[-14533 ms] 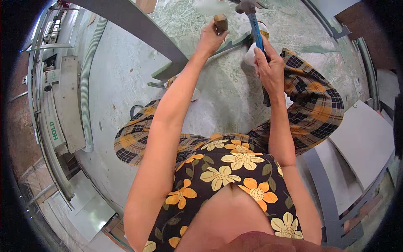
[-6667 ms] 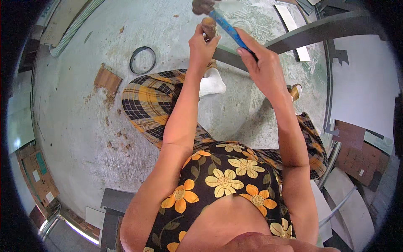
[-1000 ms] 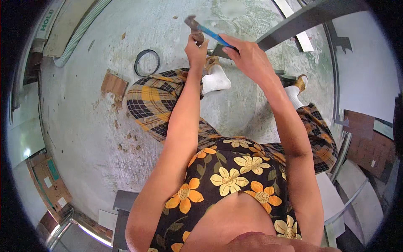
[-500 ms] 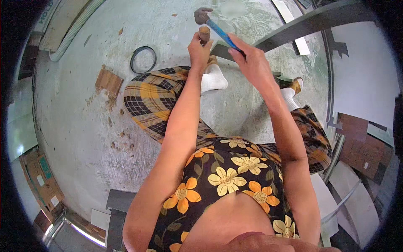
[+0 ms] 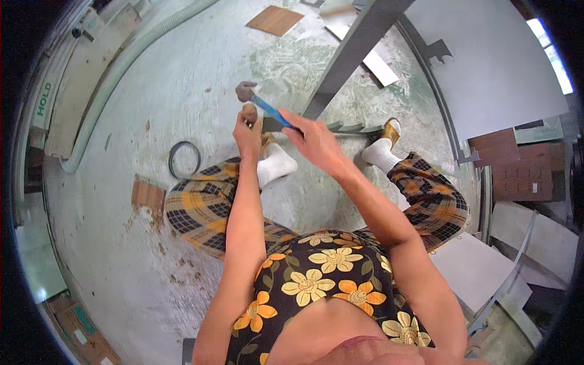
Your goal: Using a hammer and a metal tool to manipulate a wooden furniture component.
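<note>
"Where's the hammer (image 5: 269, 109)?"
"In the right hand (image 5: 312, 141), which is closed round its grip; the head lies at 10 o'clock from there."
"And the left hand (image 5: 247, 140)?"
"Wrapped round a wooden handle (image 5: 250, 112), rounded end showing at 12 o'clock."
"The hammer's long axis?"
"From 4 to 10 o'clock, head just beyond the wooden handle."

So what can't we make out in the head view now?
Wooden handle, lower part: head view, hidden by left grip.
Hammer, handle end: head view, covered by right grip.
Hose, far end: head view, cut off by top edge.
Brown floor scraps: head view, too small to identify.
</note>
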Action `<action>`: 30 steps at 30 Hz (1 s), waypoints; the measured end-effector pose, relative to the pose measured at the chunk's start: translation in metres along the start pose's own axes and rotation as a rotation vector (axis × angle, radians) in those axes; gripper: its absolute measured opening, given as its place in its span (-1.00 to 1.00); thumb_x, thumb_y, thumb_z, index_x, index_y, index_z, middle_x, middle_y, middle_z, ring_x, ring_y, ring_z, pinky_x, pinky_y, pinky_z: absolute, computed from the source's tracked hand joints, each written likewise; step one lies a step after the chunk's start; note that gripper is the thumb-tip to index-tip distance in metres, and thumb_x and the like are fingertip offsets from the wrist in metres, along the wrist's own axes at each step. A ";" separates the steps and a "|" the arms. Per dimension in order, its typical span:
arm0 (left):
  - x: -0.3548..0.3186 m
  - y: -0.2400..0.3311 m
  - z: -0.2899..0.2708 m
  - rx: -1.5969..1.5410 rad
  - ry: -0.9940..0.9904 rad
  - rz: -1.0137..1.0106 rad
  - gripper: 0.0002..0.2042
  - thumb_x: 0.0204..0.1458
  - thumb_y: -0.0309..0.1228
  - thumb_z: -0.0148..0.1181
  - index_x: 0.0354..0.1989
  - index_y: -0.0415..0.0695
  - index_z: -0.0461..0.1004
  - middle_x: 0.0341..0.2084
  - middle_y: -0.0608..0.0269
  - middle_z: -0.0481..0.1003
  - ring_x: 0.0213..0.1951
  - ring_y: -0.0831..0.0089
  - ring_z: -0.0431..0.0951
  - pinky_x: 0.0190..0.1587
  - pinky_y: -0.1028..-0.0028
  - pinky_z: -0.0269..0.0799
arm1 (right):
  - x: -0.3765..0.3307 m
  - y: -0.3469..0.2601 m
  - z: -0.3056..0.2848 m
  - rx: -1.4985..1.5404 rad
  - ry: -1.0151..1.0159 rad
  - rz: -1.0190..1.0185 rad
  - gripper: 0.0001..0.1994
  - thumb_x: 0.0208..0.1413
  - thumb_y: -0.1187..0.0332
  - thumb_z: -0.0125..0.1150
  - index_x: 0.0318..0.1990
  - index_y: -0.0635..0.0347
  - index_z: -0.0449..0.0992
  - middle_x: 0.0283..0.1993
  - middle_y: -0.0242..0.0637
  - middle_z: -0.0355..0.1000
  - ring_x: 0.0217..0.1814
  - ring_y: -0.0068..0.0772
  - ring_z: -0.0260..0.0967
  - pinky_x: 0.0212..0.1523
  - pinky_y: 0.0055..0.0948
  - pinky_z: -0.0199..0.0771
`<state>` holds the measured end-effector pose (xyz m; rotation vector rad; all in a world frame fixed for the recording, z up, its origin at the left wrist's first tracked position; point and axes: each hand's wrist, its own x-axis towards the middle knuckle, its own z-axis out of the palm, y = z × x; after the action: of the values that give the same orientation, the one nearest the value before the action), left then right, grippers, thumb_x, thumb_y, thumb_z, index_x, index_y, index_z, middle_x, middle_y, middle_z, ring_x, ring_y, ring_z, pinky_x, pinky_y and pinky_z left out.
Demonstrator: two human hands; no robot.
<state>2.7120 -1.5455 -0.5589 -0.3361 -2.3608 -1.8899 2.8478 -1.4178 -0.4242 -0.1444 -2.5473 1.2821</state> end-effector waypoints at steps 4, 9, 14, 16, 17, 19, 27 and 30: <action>0.003 -0.013 -0.002 -0.055 -0.037 -0.019 -0.64 -0.07 -0.41 0.33 -0.10 -0.23 0.42 -0.32 0.12 0.54 -0.26 0.39 0.55 -0.14 0.42 0.43 | -0.001 -0.004 -0.008 0.009 -0.079 0.177 -0.60 0.14 0.37 0.11 0.16 0.10 0.39 -0.25 0.12 0.46 -0.18 0.23 0.40 -0.22 -0.11 0.39; -0.008 0.002 0.003 0.087 -0.078 0.052 -0.70 -0.07 -0.47 0.30 -0.15 -0.23 0.42 -0.37 0.09 0.53 -0.32 0.34 0.52 -0.21 0.36 0.42 | -0.024 0.012 -0.023 0.057 -0.009 0.144 -0.60 0.14 0.36 0.10 0.16 0.10 0.38 -0.24 0.11 0.46 -0.20 0.21 0.40 -0.22 -0.14 0.39; 0.002 -0.020 -0.010 0.168 -0.016 0.060 -0.64 -0.07 -0.38 0.35 -0.13 -0.28 0.44 -0.35 0.06 0.56 -0.30 0.26 0.55 -0.21 0.32 0.44 | -0.048 0.026 -0.041 0.085 0.187 -0.083 -0.60 0.13 0.39 0.15 0.16 0.14 0.39 -0.05 0.01 0.49 -0.04 0.05 0.47 -0.02 -0.29 0.43; -0.002 0.019 -0.009 0.123 -0.011 0.107 -0.74 -0.05 -0.49 0.31 -0.22 -0.29 0.42 -0.38 0.12 0.53 -0.33 0.40 0.52 -0.22 0.36 0.46 | -0.059 0.017 -0.064 0.129 0.178 0.049 -0.60 0.13 0.41 0.16 0.16 0.18 0.39 0.02 -0.02 0.48 0.04 -0.16 0.49 0.06 -0.38 0.40; 0.003 0.030 -0.010 0.160 -0.002 0.119 -0.73 -0.06 -0.48 0.32 -0.22 -0.30 0.42 -0.39 0.13 0.53 -0.33 0.42 0.52 -0.23 0.37 0.47 | -0.062 0.014 -0.073 0.158 0.193 0.088 -0.60 0.14 0.41 0.15 0.16 0.20 0.39 0.02 0.00 0.48 0.03 -0.25 0.48 0.04 -0.40 0.40; 0.009 0.038 -0.014 0.134 0.020 0.132 -0.73 -0.06 -0.48 0.32 -0.21 -0.29 0.43 -0.39 0.16 0.53 -0.33 0.44 0.51 -0.24 0.39 0.46 | -0.067 0.017 -0.085 0.203 0.197 0.135 -0.60 0.14 0.42 0.15 0.16 0.22 0.38 0.02 0.01 0.48 0.02 -0.34 0.48 0.03 -0.42 0.40; 0.018 0.088 -0.025 -0.172 0.062 0.125 -0.75 -0.05 -0.47 0.35 -0.24 -0.26 0.43 -0.38 0.26 0.53 -0.34 0.55 0.49 -0.22 0.51 0.41 | -0.085 0.024 -0.103 0.319 0.294 0.233 -0.60 0.17 0.42 0.15 0.17 0.27 0.39 -0.20 -0.38 0.45 -0.35 -0.66 0.24 -0.28 -0.60 0.35; 0.025 0.094 -0.020 -0.194 -0.079 0.107 -0.68 0.01 -0.51 0.30 -0.10 -0.31 0.37 -0.23 0.13 0.51 -0.22 0.48 0.55 -0.22 0.52 0.53 | -0.087 0.029 -0.097 0.320 0.278 0.262 -0.61 0.18 0.42 0.14 0.17 0.27 0.40 -0.19 -0.36 0.47 -0.35 -0.66 0.26 -0.28 -0.59 0.37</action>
<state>2.7085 -1.5433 -0.4599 -0.5512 -2.1603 -2.0952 2.9582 -1.3437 -0.4108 -0.5608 -2.1109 1.6193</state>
